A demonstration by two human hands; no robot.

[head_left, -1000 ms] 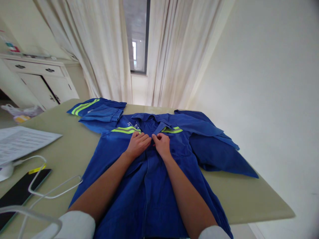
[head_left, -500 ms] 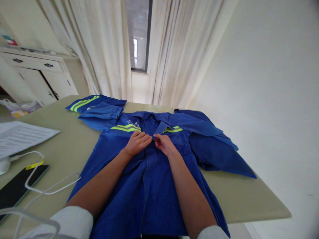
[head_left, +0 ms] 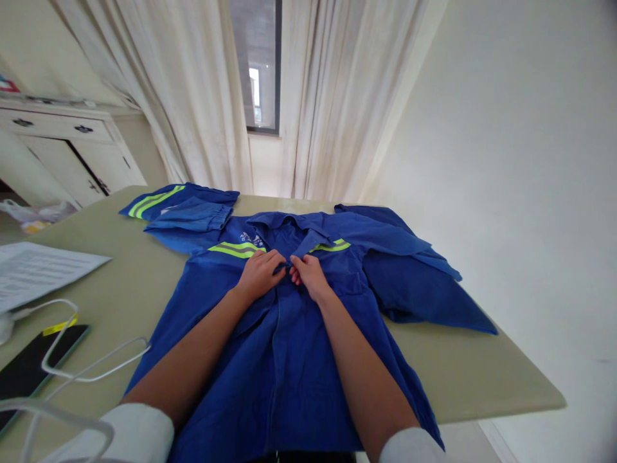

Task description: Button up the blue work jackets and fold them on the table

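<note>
A thin, whitish plastic bag lies at the far left beyond the table edge, with something yellow in it, too indistinct to name. Behind it stands a cream wooden cabinet with two dark handles along its drawer front and two doors below, a dark gap between them; the contents are hidden.

Two hands are at work on one blue cloth work jacket, laid front up on an olive-green table, its lower end towards the person. The left hand and the right hand nearly meet just below the collar, the fingers of each pinched on the jacket's front edges.

The jacket is lightly creased, its collar spread open and its front panels meeting below the hands. Two yellow-green and grey stripes show on the chest, one each side of the opening, with white lettering above the left-hand one in view. More blue cloth lies under the right-hand sleeve.

On the table's left are one printed white sheet, one flat black device and a looped white cable.
</note>
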